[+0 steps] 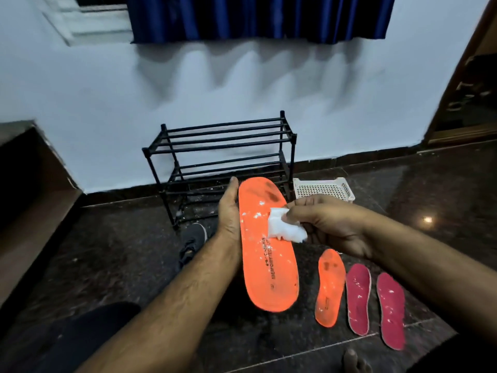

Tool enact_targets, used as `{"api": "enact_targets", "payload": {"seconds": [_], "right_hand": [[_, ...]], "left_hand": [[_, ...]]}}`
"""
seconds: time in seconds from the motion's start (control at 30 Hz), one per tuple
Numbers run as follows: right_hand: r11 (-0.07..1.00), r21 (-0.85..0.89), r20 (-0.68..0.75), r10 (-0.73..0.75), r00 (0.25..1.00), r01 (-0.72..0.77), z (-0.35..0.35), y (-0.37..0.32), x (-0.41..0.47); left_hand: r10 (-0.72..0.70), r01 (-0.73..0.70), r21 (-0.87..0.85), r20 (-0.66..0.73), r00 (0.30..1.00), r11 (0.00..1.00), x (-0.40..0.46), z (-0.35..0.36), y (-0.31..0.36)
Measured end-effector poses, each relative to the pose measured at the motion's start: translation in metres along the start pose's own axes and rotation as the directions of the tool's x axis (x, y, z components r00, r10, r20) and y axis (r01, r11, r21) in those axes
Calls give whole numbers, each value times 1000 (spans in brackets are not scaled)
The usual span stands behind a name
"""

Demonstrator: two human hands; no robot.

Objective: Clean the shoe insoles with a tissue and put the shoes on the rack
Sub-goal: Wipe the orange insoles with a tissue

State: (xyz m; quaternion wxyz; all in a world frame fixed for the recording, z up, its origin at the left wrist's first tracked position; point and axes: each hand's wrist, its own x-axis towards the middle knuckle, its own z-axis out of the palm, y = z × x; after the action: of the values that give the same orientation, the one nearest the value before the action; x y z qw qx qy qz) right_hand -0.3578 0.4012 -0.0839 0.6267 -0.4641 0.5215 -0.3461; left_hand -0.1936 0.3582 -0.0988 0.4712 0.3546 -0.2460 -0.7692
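— Orange foam, is that what's being held up?

— Yes, in the head view a long orange foam insole (269, 246) with black print and white flecks is held above the dark polished stone floor (107, 251). The left hand (228, 211) supports it along its left edge, fingers straight up beside it and the palm against its side.

— And the other hand?

— The right hand (325, 224) pinches a folded white tissue (285, 224) between thumb and fingers and presses it on the insole's middle.

— What lies on the floor?

— A second orange insole (330, 288) lies flat to the right, and just beside it two dark pink insoles (359, 298) side by side, all flecked white. A dark grey shoe (192, 244) sits behind the left forearm.

— Where's the rack?

— A black metal-bar shoe rack (220, 162) stands against the pale wall (188, 90). A white perforated plastic basket (322, 188) sits on the floor at its right.
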Motion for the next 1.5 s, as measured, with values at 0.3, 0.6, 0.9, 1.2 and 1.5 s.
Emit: {"api": "enact_targets", "payload": {"seconds": [0.3, 0.6, 0.9, 1.2, 1.5], "right_hand": [[889, -413, 212, -116, 970, 197, -23, -16, -12], [659, -709, -41, -394, 918, 251, -48, -14, 21], [715, -564, -96, -553, 828, 412, -39, -35, 20], [450, -806, -77, -724, 685, 384, -53, -33, 26], [314, -875, 58, -687, 725, 368, -51, -39, 26]], "left_hand": [[-105, 103, -56, -42, 994, 993, -7, -15, -13], [-247, 282, 151, -217, 944, 947, -5, -7, -25], [-22, 66, 349, -128, 992, 935, -2, 19, -1], [-26, 56, 459, -72, 997, 887, -1, 25, -28], [51, -17, 436, -67, 996, 900, -8, 23, -24]]}}
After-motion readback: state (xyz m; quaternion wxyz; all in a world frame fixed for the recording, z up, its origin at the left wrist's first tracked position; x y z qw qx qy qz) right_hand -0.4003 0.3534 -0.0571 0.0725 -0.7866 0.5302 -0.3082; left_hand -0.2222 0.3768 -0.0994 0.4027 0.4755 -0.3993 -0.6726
